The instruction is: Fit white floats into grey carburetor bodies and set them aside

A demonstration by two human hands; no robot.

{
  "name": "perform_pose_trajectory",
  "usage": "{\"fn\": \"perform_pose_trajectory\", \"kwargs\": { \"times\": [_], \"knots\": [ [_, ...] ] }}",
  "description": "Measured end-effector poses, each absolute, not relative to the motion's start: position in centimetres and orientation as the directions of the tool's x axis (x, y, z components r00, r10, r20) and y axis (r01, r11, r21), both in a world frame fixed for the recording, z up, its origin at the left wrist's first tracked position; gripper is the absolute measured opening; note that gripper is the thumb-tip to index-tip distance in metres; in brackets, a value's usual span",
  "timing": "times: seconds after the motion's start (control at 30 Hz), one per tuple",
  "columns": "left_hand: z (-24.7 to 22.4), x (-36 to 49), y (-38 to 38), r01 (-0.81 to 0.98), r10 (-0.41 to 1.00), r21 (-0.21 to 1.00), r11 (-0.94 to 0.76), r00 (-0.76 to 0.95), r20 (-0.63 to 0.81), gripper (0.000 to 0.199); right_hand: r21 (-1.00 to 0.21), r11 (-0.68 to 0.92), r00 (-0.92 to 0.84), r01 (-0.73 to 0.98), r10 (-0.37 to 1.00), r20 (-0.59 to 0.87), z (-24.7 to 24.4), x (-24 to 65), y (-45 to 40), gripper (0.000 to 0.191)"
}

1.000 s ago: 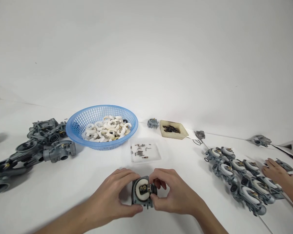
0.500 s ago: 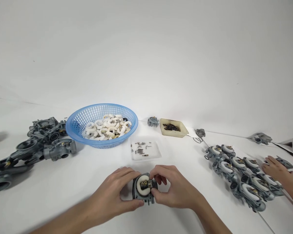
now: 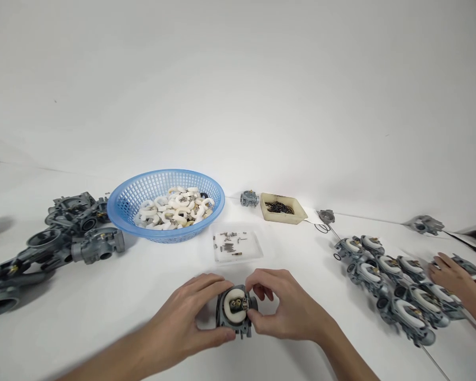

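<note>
The left hand (image 3: 192, 320) grips a metal part (image 3: 244, 327) on the table (image 3: 190, 365). The right hand (image 3: 289, 312) sets thumb and forefinger at its right edge, by the white ring (image 3: 235, 318) inside; whether they pinch anything, I cannot tell. Both hands keep their places, little changed, so the fiddling seems unfinished. Beyond lie a clear tray (image 3: 249, 254), then a blue basket (image 3: 121, 214).

Bare tabletop (image 3: 317, 280) offers passage from the right fingers (image 3: 264, 277) to the clustered carburetors (image 3: 401, 291) blocking farther right.
</note>
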State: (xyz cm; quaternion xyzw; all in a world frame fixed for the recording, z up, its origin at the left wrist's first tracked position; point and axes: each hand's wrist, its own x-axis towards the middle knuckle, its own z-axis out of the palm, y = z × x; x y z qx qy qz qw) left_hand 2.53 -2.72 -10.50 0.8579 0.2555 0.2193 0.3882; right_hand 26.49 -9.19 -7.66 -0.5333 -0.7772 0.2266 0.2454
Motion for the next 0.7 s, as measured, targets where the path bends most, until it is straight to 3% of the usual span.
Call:
{"fn": "perform_pose_trajectory", "kwargs": {
  "times": [0.2,0.53,0.7],
  "knots": [
    [-10.0,2.65,-2.93,0.298,0.603,0.78,-0.55,0.788,0.125,0.043,-0.637,0.325,-0.32,0.699,0.939,0.128,-7.32,26.28,-9.34,0.021],
    [-10.25,2.62,-2.79,0.264,0.593,0.779,-0.569,0.787,0.167,0.042,-0.647,0.295,-0.315,0.703,0.945,0.088,-7.47,26.43,-9.66,0.034],
    [-10.35,2.56,-2.73,0.252,0.592,0.779,-0.575,0.785,0.183,0.045,-0.651,0.315,-0.323,0.691,0.94,0.111,-7.57,26.6,-9.31,0.029]
  ]
}}
